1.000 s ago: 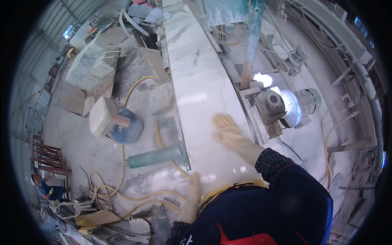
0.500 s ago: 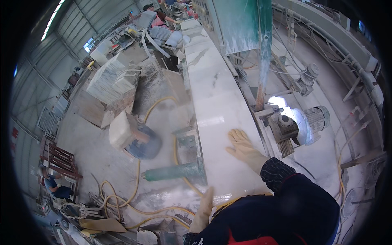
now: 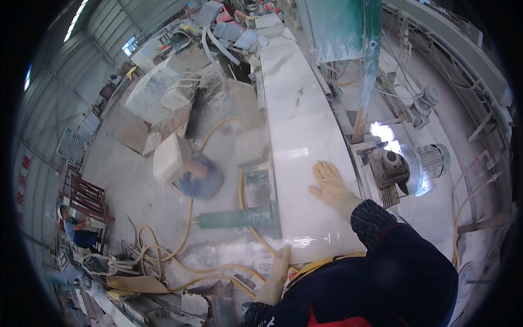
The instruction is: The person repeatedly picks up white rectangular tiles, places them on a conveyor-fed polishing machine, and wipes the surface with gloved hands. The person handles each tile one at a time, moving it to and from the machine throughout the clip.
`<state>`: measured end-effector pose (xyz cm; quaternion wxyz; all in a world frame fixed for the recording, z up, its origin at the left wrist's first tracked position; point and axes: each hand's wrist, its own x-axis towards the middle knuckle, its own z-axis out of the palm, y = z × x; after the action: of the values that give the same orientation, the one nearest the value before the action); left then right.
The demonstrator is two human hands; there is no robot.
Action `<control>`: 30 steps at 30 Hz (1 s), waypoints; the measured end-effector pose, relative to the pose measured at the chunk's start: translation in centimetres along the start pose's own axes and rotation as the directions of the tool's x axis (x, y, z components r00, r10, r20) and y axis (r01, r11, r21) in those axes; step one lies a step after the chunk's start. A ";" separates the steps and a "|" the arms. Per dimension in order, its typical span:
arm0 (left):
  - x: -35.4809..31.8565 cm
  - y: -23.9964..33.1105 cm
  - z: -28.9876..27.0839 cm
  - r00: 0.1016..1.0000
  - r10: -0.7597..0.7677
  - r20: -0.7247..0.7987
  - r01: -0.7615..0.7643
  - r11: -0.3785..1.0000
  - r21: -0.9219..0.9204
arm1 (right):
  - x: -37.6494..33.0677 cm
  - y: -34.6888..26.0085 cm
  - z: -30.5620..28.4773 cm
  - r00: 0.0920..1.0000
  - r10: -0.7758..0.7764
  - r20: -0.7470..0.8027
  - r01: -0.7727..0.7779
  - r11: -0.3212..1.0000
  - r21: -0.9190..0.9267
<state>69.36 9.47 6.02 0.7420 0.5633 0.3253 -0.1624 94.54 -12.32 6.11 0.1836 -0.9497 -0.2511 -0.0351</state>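
My right hand (image 3: 332, 188) lies palm down on the white stone slab (image 3: 299, 128), its gloved fingers (image 3: 326, 170) spread a little and the thumb apart; it has hold of nothing. I see those fingers pointing up the slab and slightly left. My left hand (image 3: 275, 277), gloved too, is at the near left corner of the metal bed (image 3: 357, 169), fingers pointing forward along the slab's edge; I cannot tell whether they grip it.

The slab lies along the bed, its near end just in front of the wearer's body. Its long axis runs straight away from me, the far end leaning somewhat left and looking narrower with distance.

Off the bed's left edge I have a green cylinder (image 3: 234, 218) lying crosswise, a yellow hose (image 3: 188, 218) looping over the floor, and a blue barrel (image 3: 204, 182) with a pale block (image 3: 171, 159) at its top. Beyond the right edge sit a motor (image 3: 434, 161) and a worn green post (image 3: 370, 71). Far left, a person (image 3: 81, 228) is beside a reddish-brown rack (image 3: 86, 197).
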 end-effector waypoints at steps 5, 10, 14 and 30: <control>1.2 -0.8 -0.8 1.000 0.022 -0.019 -0.019 0.988 0.154 | 0.7 0.6 0.6 0.998 0.013 0.061 -0.009 0.998 -0.065; 1.1 -2.1 -1.6 0.997 0.072 -0.017 -0.072 0.997 0.034 | 1.4 0.6 0.5 0.990 0.039 0.133 -0.022 0.992 -0.128; -0.9 -5.0 -4.5 0.980 0.188 -0.058 -0.188 0.982 0.007 | 1.7 0.5 0.3 0.990 0.039 0.133 -0.020 0.990 -0.139; -13.6 -31.1 -16.8 0.820 -0.012 -0.572 -0.022 0.998 -0.053 | 3.2 1.9 1.1 0.991 0.024 0.129 -0.007 0.992 -0.126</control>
<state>35.46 13.89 -10.21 0.6262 0.5656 0.5361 0.0251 98.22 -11.99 4.99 0.1072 -0.9616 -0.2524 0.0127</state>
